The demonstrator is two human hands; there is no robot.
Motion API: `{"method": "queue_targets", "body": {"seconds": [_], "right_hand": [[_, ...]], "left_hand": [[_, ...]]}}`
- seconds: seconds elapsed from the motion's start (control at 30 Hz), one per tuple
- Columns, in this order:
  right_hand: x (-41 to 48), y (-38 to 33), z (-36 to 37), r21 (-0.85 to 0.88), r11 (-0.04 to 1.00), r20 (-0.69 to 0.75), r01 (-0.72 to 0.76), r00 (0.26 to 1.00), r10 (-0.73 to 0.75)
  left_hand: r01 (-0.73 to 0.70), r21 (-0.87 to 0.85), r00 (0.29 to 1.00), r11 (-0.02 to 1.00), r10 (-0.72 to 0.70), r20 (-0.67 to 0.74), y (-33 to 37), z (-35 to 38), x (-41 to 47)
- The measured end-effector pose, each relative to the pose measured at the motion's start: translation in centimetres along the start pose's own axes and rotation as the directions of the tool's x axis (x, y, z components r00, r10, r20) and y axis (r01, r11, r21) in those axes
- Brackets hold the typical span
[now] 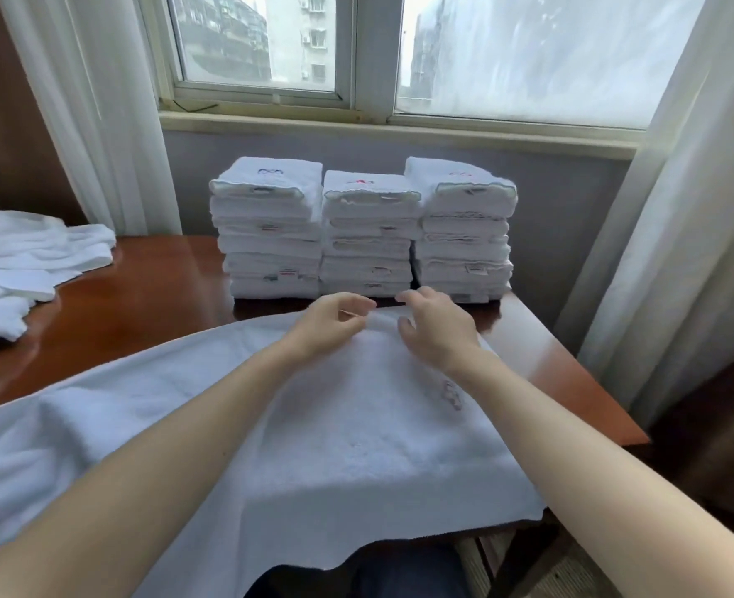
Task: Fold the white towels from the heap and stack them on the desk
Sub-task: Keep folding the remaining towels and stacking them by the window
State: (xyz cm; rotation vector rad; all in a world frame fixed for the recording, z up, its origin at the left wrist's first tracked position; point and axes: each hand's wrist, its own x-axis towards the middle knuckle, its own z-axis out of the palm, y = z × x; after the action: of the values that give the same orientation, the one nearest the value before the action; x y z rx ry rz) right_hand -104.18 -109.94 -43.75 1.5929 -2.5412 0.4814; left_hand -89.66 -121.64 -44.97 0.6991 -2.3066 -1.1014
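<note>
A white towel (348, 442) lies spread over the near part of the wooden desk (141, 304), its near edge hanging off towards me. My left hand (335, 323) and my right hand (438, 332) are close together at the towel's far edge, fingers curled, each pinching that edge. The edge bunches up slightly between them. Just behind my hands, three stacks of folded white towels stand side by side: left (270, 235), middle (367, 235) and right (464, 230). The heap of unfolded towels (24, 261) lies at the desk's far left.
A window and its sill (399, 131) run behind the stacks. White curtains hang at the left (98, 101) and right (667, 209). The desk's right edge (572, 364) is bare wood, with floor beyond it.
</note>
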Motion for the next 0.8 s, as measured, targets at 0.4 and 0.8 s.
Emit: {"method": "queue_targets", "body": {"seconds": [0.4, 0.8], "right_hand": [[-0.7, -17.8, 4.1, 0.351, 0.861, 0.126, 0.369, 0.892, -0.434], [-3.3, -27.1, 8.0, 0.232, 0.853, 0.363, 0.468, 0.772, -0.522]], "left_hand": [[0.449, 0.463, 0.873, 0.765, -0.263, -0.412, -4.7, -14.5, -12.1], [0.664, 0.596, 0.745, 0.452, -0.323, -0.584, -7.3, -18.3, -22.0]]}}
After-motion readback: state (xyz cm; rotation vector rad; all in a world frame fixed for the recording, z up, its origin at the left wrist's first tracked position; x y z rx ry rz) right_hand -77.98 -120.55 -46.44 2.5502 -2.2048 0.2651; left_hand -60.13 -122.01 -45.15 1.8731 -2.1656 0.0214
